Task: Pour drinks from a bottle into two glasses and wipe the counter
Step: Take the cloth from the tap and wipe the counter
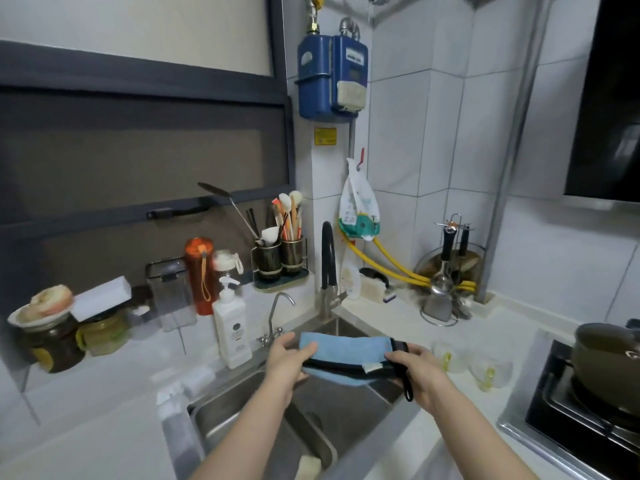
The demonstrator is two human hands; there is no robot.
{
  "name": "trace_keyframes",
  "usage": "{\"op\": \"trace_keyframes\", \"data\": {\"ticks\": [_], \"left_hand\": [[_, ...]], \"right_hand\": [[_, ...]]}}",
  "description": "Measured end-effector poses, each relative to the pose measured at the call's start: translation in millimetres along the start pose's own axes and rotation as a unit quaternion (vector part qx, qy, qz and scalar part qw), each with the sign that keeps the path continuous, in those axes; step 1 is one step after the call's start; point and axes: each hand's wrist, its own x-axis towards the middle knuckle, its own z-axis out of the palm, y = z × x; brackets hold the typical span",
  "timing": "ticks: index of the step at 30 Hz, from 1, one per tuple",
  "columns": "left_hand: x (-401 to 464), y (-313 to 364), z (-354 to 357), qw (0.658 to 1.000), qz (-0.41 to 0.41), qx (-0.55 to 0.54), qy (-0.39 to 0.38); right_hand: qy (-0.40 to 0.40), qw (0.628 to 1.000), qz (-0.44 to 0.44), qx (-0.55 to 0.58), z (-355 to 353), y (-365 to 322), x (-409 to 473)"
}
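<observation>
While held stretched over the sink point(349, 407), blue cloth point(341, 351) gripped at both ends: left hand point(289, 358) with thumb on top and fingers curled beneath one end, right hand point(420, 370) pinching the black-edged end, loop dangling. Two glasses point(472, 363) standing on the white bench point(408, 327) just right of the sink, seemingly with a little yellowish drink, though blurred. Bottle not identifiable with certainty. Judged stage: pouring probably done, wiping of the bench not yet begun.
</observation>
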Motion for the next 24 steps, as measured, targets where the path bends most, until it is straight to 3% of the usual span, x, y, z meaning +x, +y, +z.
{"op": "trace_keyframes", "data": {"ticks": [6,12,24], "left_hand": [[54.4,38.6,40.7,0.996,0.079,0.023,0.035],[107.8,74.1,93.0,0.983,0.156,0.066,0.066],[206.4,183.5,122.9,0.957,0.221,0.131,0.133]], "right_hand": [[-0.003,0.999,-0.05,0.016,7.7,-51.9,61.9],[-0.038,0.988,-0.145,-0.04,9.8,-108.7,135.4],[-0.125,0.965,-0.22,-0.069,79.8,-195.2,251.3]]}}
